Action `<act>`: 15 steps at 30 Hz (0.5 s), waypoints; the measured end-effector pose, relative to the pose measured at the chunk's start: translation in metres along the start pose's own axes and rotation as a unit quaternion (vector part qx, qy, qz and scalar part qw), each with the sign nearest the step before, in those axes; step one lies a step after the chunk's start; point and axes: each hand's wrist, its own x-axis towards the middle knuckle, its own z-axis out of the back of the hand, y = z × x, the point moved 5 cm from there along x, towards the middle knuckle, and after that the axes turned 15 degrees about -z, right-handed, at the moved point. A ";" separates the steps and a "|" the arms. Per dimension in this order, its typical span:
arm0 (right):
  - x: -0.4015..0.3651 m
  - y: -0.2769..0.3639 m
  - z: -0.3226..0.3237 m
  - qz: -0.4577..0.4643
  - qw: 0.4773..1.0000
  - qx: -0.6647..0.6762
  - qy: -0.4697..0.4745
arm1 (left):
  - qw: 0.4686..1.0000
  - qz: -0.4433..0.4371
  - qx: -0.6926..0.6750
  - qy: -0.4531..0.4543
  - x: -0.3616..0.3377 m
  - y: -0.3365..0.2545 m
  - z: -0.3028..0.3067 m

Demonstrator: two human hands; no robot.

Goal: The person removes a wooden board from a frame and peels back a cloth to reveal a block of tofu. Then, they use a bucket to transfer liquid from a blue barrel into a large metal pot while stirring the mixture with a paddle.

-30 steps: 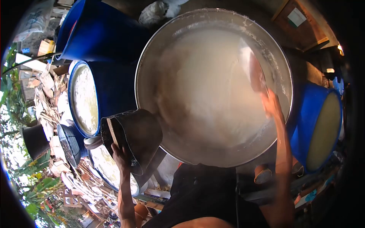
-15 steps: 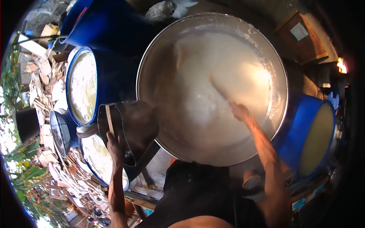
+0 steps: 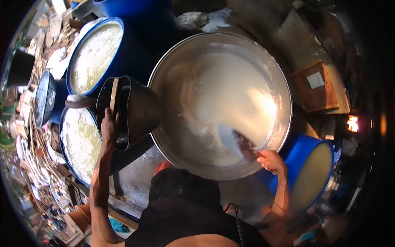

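A wide metal vat (image 3: 284, 82) of cloudy whitish liquid (image 3: 230, 90) stands in front of me. My right hand (image 3: 271, 160) is closed round the handle of a dark reddish-brown scoop (image 3: 246, 146), over the vat's near right part. A pale bluish smear lies beside the scoop; motion blurs its shape. My left hand (image 3: 109, 125) grips the wooden bar of a black bucket (image 3: 142, 109), which is tilted at the vat's left rim. The bucket's contents cannot be made out.
Left of the bucket stand two blue drums (image 3: 117, 53) (image 3: 62, 142) filled with whitish-yellow liquid. Another blue drum (image 3: 300, 158) stands at the right. A small fire (image 3: 352, 123) burns at far right. Scrap wood (image 3: 31, 144) lies heaped at far left.
The scoop, earlier dipped in the liquid with only its handle showing, is now raised out and nearer the right front rim. My right hand has moved toward me. The view has shifted.
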 end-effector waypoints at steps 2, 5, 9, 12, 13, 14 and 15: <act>0.022 -0.010 0.024 0.031 0.984 0.154 -0.083 | 1.000 0.010 0.010 0.008 0.004 -0.006 0.003; 0.116 -0.004 0.046 0.117 0.925 0.323 -0.161 | 1.000 -0.017 0.023 0.001 0.007 -0.009 0.003; 0.220 0.052 0.085 0.118 0.924 0.305 -0.198 | 0.999 0.025 0.024 0.017 0.006 -0.010 0.004; 0.294 0.067 0.069 0.180 0.925 0.121 -0.311 | 0.999 0.024 0.018 0.017 0.007 -0.008 0.004; 0.298 0.074 0.065 0.239 0.880 -0.011 -0.411 | 0.999 0.022 0.015 0.018 0.008 -0.007 0.003; 0.295 0.078 0.048 0.198 0.912 -0.014 -0.359 | 0.999 0.029 0.015 0.024 0.008 -0.005 0.003; 0.294 0.080 0.031 0.140 0.955 0.028 -0.261 | 0.999 0.037 0.010 0.018 0.007 -0.006 0.004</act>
